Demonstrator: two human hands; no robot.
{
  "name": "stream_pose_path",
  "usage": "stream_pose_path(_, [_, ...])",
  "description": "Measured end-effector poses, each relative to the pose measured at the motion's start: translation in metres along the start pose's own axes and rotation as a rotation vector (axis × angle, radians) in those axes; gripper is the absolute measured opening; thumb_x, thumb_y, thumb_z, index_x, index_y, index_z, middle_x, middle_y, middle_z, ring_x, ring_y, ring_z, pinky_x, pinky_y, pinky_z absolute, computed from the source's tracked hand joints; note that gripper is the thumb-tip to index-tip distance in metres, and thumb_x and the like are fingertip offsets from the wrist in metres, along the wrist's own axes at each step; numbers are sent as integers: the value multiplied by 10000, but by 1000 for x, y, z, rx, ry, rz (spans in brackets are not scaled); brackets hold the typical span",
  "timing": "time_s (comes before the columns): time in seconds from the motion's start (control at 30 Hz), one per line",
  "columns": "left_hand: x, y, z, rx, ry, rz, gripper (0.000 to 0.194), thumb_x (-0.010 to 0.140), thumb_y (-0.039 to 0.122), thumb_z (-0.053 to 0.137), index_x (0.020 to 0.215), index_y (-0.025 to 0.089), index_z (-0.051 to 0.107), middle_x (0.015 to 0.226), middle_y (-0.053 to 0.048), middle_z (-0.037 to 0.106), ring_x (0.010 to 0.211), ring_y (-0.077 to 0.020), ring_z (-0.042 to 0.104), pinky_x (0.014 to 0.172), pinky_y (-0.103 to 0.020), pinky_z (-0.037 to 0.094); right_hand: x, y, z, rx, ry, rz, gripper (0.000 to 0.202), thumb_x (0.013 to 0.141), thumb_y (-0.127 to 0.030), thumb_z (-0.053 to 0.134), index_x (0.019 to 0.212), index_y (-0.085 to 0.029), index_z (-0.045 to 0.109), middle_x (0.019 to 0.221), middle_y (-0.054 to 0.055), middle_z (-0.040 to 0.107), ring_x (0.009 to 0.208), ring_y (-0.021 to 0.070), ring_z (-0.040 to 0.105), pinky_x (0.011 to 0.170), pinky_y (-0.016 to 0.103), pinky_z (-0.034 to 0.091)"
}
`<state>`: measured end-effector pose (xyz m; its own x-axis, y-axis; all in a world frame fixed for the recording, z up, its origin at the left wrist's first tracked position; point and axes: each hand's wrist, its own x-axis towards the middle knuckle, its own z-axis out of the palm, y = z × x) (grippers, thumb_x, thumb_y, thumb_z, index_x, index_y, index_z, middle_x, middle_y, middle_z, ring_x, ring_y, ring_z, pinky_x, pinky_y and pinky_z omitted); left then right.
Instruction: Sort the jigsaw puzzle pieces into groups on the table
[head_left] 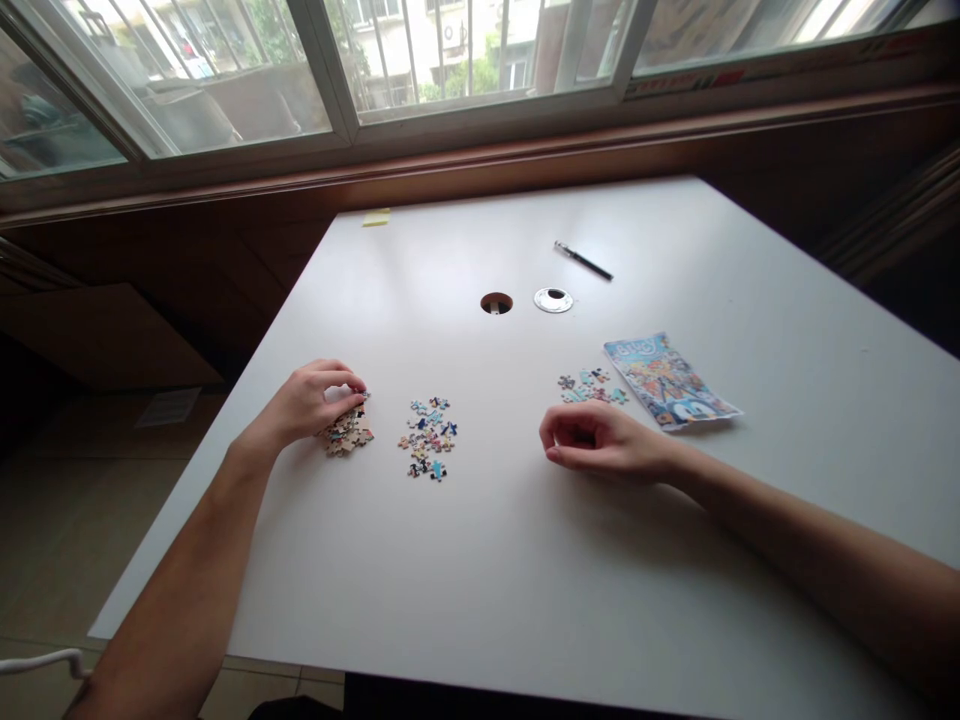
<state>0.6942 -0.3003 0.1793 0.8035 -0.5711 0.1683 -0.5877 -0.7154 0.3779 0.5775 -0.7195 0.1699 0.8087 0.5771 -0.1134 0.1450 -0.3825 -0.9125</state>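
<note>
My left hand (311, 400) is over the left pile of puzzle pieces (346, 438), thumb and forefinger pinched on a small puzzle piece (365, 394) at the pile's upper edge. Beside that pile, to the right, several colourful pieces (429, 435) lie spread in a column. My right hand (592, 438) rests on the white table with its fingers curled; whether anything is inside the curl is hidden. Just beyond it lies another group of puzzle pieces (589, 386), partly covered by the hand. A picture sheet (667, 382) with a colourful cartoon print lies right of this group.
The white table (450, 580) has a round hole (496, 303) near its middle, with a silver ring cover (553, 300) to the right. A black pen (585, 261) lies farther back. Yellow tape (376, 217) marks the far left corner, below the window.
</note>
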Motion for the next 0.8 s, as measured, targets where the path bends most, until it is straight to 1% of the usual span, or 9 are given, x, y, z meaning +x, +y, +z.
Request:
stream_pose_path(0.17, [0, 3, 0, -30, -17, -9, 208, 875, 388, 634, 917, 227, 758, 980, -44, 710, 783, -167, 654, 772, -284, 502, 0, 2, 1, -17, 5, -9, 253, 895, -406, 634, 830, -163, 611, 640, -32, 455, 577, 97, 390, 527, 235, 300])
stream_pose_path(0.27, [1, 5, 1, -2, 25, 17, 187, 862, 366, 638, 911, 219, 741, 982, -45, 715, 860, -189, 667, 828, -297, 498, 0, 3, 1, -12, 5, -13, 246, 897, -404, 634, 837, -166, 612, 630, -40, 439, 572, 95, 383, 526, 233, 294])
stream_pose_path(0.33, [1, 5, 2, 17, 52, 5, 176, 858, 354, 642, 920, 214, 730, 954, -44, 719, 890, -201, 668, 839, -304, 496, 0, 4, 2, -8, 5, -16, 243, 900, -402, 632, 841, -167, 612, 627, -43, 435, 573, 95, 383, 526, 232, 296])
stream_pose_path(0.43, [1, 7, 3, 11, 82, -41, 190, 873, 355, 639, 949, 201, 720, 894, -40, 721, 838, -188, 666, 770, -287, 509, 0, 3, 2, -12, 7, -19, 236, 901, -392, 627, 840, -164, 613, 631, -42, 440, 574, 94, 381, 526, 232, 297])
stream_pose_path(0.5, [1, 12, 5, -7, 131, -32, 195, 887, 350, 640, 966, 192, 721, 870, -37, 725, 803, -173, 665, 729, -268, 516, -1, 2, 2, -16, 10, -25, 225, 897, -379, 628, 839, -162, 614, 626, -45, 436, 569, 92, 376, 521, 229, 294])
stream_pose_path(0.57, [2, 23, 10, -44, 198, 31, 180, 900, 333, 649, 969, 186, 728, 856, -33, 733, 767, -155, 662, 689, -247, 522, -1, 2, 3, -25, 16, -36, 208, 890, -363, 630, 842, -161, 616, 618, -47, 434, 564, 91, 379, 517, 226, 295])
stream_pose_path(0.67, [4, 52, 23, -143, 273, 231, 130, 912, 276, 671, 985, 186, 731, 883, -41, 752, 760, -141, 677, 643, -228, 536, -1, 2, 5, -70, 53, -57, 170, 878, -328, 631, 835, -164, 621, 608, -52, 431, 557, 89, 381, 515, 222, 301])
stream_pose_path(0.7, [4, 63, 29, -171, 287, 315, 130, 913, 253, 680, 1019, 189, 719, 899, -46, 758, 781, -145, 692, 655, -232, 549, -1, 2, 7, -90, 76, -68, 157, 876, -316, 629, 832, -165, 622, 604, -54, 426, 552, 87, 376, 513, 221, 300])
stream_pose_path(0.8, [3, 96, 48, -229, 303, 488, 332, 892, 223, 731, 1199, 199, 609, 941, -56, 771, 860, -172, 728, 814, -318, 588, -1, 0, 15, -147, 175, -133, 120, 881, -286, 624, 852, -170, 634, 582, -69, 391, 531, 80, 350, 513, 220, 297])
